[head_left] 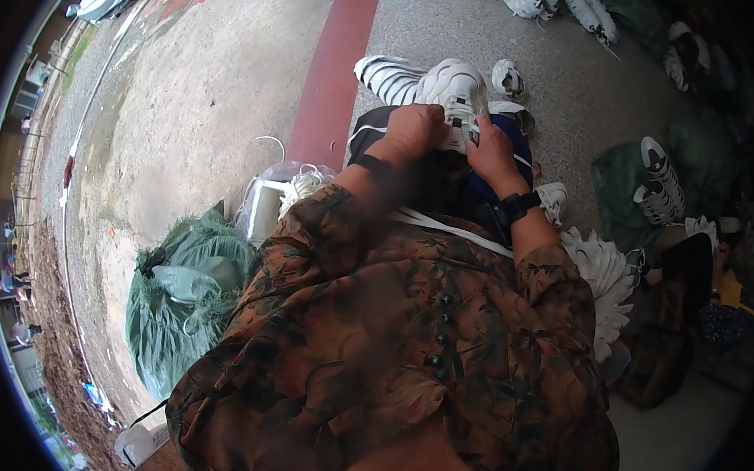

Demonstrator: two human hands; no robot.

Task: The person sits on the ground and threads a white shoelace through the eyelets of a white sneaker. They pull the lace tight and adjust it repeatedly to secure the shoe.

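Outdoors on rough grey concrete (188, 98) crossed by a dull red painted stripe (334, 71) running far to near. At centre, a white sneaker (453, 90) with dark trim, resting on the lap and gripped from both sides. Left hand (412, 131) curled over the shoe's near left side, fingers closed on it; right hand (488, 152) pressed against its right side by the lace area, fingers bent around it, a black watch (517, 206) on that wrist. Just beyond, touching the held shoe, a second white sneaker (394, 79) lying on the ground. Near and low, filling much of the view, a brown leaf-patterned shirt (406, 339) with dark buttons, hiding the lap and the ground beneath. To the left, a green mesh sack (177, 302) slumped on the concrete, with a clear plastic bag of white laces (290, 192) just beside it. To the right, a stack of white insoles (605, 282) close by the elbow, and farther right more white sneakers (657, 178) on a green sack. Far off at the top edge, further pairs of white shoes (560, 5), well apart from the hands.
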